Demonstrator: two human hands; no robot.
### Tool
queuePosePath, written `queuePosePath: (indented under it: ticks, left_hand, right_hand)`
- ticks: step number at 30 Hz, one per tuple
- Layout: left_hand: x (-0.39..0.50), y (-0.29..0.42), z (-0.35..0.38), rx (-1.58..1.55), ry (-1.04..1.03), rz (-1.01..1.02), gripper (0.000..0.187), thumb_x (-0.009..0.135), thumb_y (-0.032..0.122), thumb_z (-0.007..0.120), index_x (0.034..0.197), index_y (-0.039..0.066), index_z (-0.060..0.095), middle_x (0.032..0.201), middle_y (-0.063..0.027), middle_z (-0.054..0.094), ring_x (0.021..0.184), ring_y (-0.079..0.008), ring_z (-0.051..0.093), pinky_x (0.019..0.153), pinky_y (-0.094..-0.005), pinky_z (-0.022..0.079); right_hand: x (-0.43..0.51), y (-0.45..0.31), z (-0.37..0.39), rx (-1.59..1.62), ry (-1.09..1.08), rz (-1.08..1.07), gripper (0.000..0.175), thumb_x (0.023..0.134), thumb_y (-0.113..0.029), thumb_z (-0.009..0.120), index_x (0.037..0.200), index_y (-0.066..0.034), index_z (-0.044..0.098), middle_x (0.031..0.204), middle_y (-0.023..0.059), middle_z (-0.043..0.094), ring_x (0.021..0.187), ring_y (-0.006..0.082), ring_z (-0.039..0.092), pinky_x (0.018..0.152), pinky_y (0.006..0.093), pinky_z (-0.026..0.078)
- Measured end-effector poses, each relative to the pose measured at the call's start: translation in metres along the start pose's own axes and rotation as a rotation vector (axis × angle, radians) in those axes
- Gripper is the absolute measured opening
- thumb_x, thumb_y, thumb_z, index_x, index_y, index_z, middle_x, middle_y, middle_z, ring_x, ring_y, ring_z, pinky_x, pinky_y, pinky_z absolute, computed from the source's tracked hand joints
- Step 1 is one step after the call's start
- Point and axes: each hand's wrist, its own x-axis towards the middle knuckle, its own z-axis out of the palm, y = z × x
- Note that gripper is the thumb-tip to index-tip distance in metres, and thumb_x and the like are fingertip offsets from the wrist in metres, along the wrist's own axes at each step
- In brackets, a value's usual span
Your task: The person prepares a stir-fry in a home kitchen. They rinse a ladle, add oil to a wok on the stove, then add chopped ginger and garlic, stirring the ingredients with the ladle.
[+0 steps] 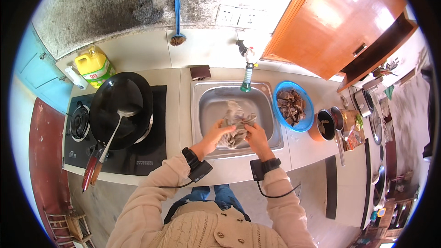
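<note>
Over a stainless steel sink (pixel 279 137), my left hand (pixel 217 133) and my right hand (pixel 256 136) both grip a crumpled, greyish-beige cloth (pixel 235 120). Part of the cloth is blurred, and its lower folds hang into the basin. The thumbs face each other across the fabric. Just beyond the cloth, the ribbed tap hose with a green nozzle (pixel 246 86) hangs over the basin's far edge. No stream of water can be made out.
Right of the sink stand a blue basin (pixel 311 110) of brown pieces, a pot (pixel 315 131) and a cutting board (pixel 358 137) with food. At left, a wok (pixel 103 110) with a ladle (pixel 115 131) rests on the gas hob (pixel 151 162). A brush (pixel 177 13) hangs on the wall.
</note>
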Motion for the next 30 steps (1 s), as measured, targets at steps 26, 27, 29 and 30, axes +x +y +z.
queuePosePath:
  ticks: [26, 27, 29, 30]
  left_hand:
    - [-0.077, -0.059, 0.125, -0.563, -0.238, -0.065, 0.030, 0.096, 0.024, 0.062, 0.119, 0.006, 0.059, 0.105, -0.0068, 0.068, 0.091, -0.0213, 0.067, 0.078, -0.0383, 0.055]
    - [-0.082, -0.072, 0.133, -0.719, -0.295, -0.091, 0.027, 0.097, 0.024, 0.061, 0.118, 0.006, 0.059, 0.104, -0.0055, 0.068, 0.089, -0.0196, 0.067, 0.077, -0.0352, 0.055]
    - [-0.077, -0.090, 0.142, -0.762, -0.053, -0.053, 0.027, 0.099, 0.025, 0.059, 0.118, 0.006, 0.060, 0.104, -0.0048, 0.068, 0.089, -0.0177, 0.067, 0.077, -0.0330, 0.055]
    - [-0.078, -0.100, 0.142, -0.800, 0.025, -0.050, 0.028, 0.099, 0.027, 0.059, 0.118, 0.006, 0.060, 0.105, -0.0045, 0.068, 0.090, -0.0172, 0.067, 0.079, -0.0322, 0.055]
  right_hand:
    - [-0.132, 0.024, -0.045, 0.322, -0.485, -0.085, 0.064, 0.102, -0.055, 0.036, 0.148, -0.0105, 0.038, 0.143, 0.0055, 0.049, 0.128, 0.0217, 0.051, 0.106, 0.0374, 0.043]
    - [-0.143, 0.031, -0.043, 0.465, -0.434, -0.044, 0.058, 0.104, -0.048, 0.037, 0.144, -0.0073, 0.043, 0.138, 0.0062, 0.054, 0.124, 0.0220, 0.054, 0.106, 0.0350, 0.044]
    - [-0.145, 0.040, -0.038, 0.461, -0.217, -0.056, 0.056, 0.104, -0.048, 0.037, 0.142, -0.0064, 0.045, 0.136, 0.0067, 0.056, 0.122, 0.0221, 0.056, 0.105, 0.0351, 0.044]
    - [-0.144, 0.047, -0.034, 0.471, -0.144, -0.065, 0.056, 0.104, -0.047, 0.037, 0.141, -0.0060, 0.046, 0.135, 0.0070, 0.057, 0.121, 0.0222, 0.057, 0.104, 0.0352, 0.045]
